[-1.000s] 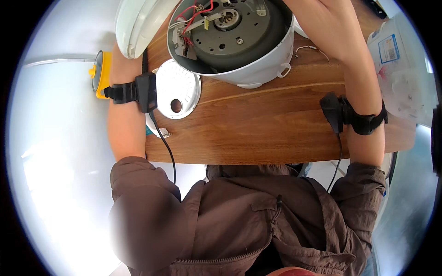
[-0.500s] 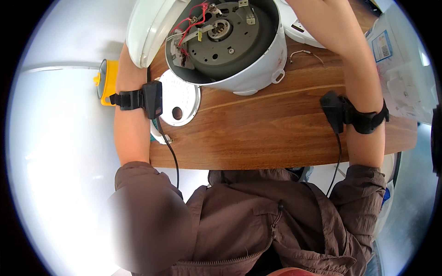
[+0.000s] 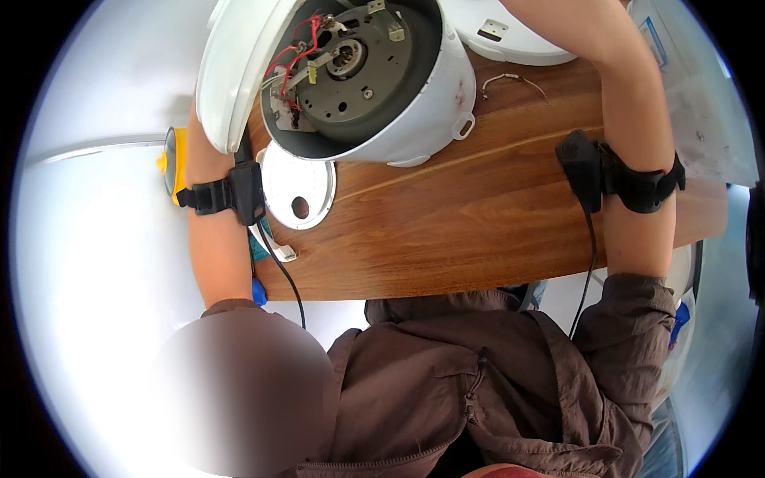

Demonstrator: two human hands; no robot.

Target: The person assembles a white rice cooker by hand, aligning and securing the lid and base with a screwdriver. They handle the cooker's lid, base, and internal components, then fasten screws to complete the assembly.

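Observation:
A white rice cooker body (image 3: 426,119) sits tilted at the far side of the table, its dark grey inside facing me. Red wires (image 3: 309,56) and metal brackets show on its round inner plate (image 3: 355,88). On its left a white lid-like cover (image 3: 239,72) stands up, hiding part of my left forearm. My left arm reaches up behind that cover, with the hand out of sight. My right arm goes past the upper edge beyond the cooker, so that hand is out of view too. What either hand touches cannot be seen.
A white disc with a round hole (image 3: 275,187) lies left on the wooden table (image 3: 446,223), beside a small white part (image 3: 284,253). A short wire (image 3: 514,77) and a white panel (image 3: 518,48) lie far right. A yellow object (image 3: 178,159) is left; a clear plastic box (image 3: 709,119), right.
The whole view has shifted and turned slightly, so the cooker and cover appear further left. More of the white panel shows at the upper right. Both hands stay out of sight.

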